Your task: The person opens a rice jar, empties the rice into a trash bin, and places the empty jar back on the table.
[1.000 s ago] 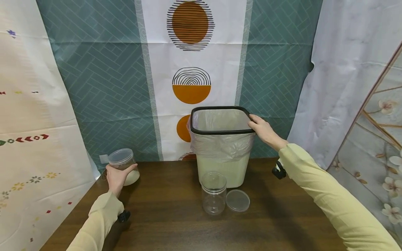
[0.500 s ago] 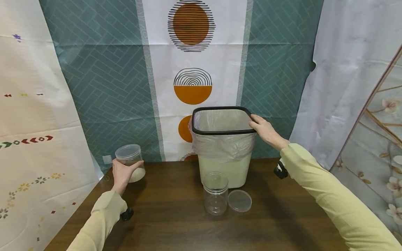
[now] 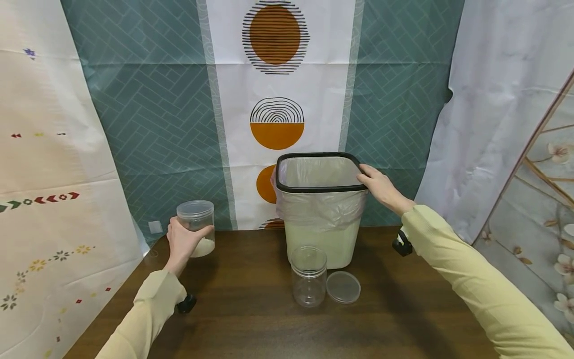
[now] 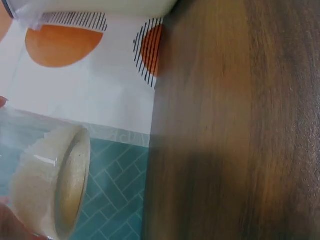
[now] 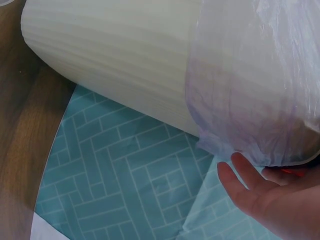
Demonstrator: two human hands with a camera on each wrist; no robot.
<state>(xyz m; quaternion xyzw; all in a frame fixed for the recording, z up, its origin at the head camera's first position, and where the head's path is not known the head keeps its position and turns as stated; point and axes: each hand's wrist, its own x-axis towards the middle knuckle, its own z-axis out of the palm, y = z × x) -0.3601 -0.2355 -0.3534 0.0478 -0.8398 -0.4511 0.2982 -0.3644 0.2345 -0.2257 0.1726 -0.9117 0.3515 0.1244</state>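
My left hand [image 3: 183, 245] grips a clear round jar [image 3: 196, 211] with a layer of whitish grains at its bottom. The jar is held above the tabletop at the back left. Its underside shows in the left wrist view, with the grains [image 4: 37, 180] packed against the wall. On the right, my right hand [image 3: 382, 188] holds the black rim of a pale green trash bin [image 3: 318, 247] at its right corner. A thin translucent bag [image 5: 235, 85] lines the bin and hangs over the outside. In the right wrist view, two fingers [image 5: 240, 177] stretch out beside the bag.
In front of the bin stands a second clear jar [image 3: 309, 284] without a lid. Beside it, a clear round lid [image 3: 344, 287] lies flat on the brown wooden table [image 3: 251, 319]. A patterned curtain [image 3: 161, 124] hangs right behind the table's back edge.
My left hand has carried the jar of grains to the right and slightly up, and the jar has come from tilted to nearly upright. My right hand stays on the bin's rim.
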